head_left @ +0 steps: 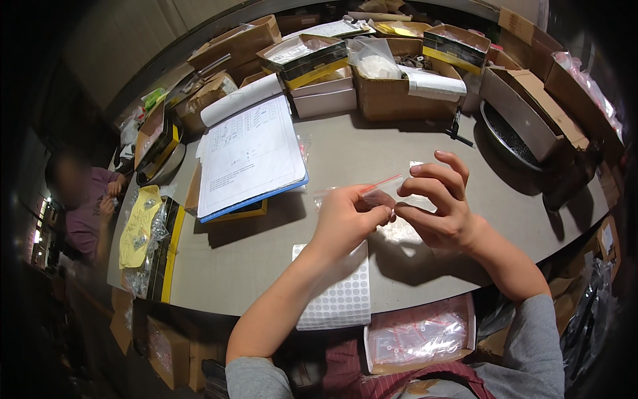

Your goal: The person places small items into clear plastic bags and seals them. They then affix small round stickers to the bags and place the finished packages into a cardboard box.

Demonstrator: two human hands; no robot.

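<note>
A small clear zip bag (381,197) with a red strip along its mouth is between my hands above the table. My left hand (345,219) is closed on it, the thumb pressed near its edge. My right hand (442,209) meets the bag with thumb and forefinger pinched beside my left thumb; its other fingers are raised and spread. Anything inside the pinch is hidden. Under my left forearm lies a white sheet of round grey stickers (342,292). Below my hands there is a pile of clear small bags or parts (399,233), too glary to make out.
A tray of red-striped bags (422,332) sits at the table's front edge. On the left are a clipboard with papers (249,153) and a box with a yellow note (141,229). Cardboard boxes (409,93) line the back; a round pan (508,136) stands right. Another person (90,199) sits far left.
</note>
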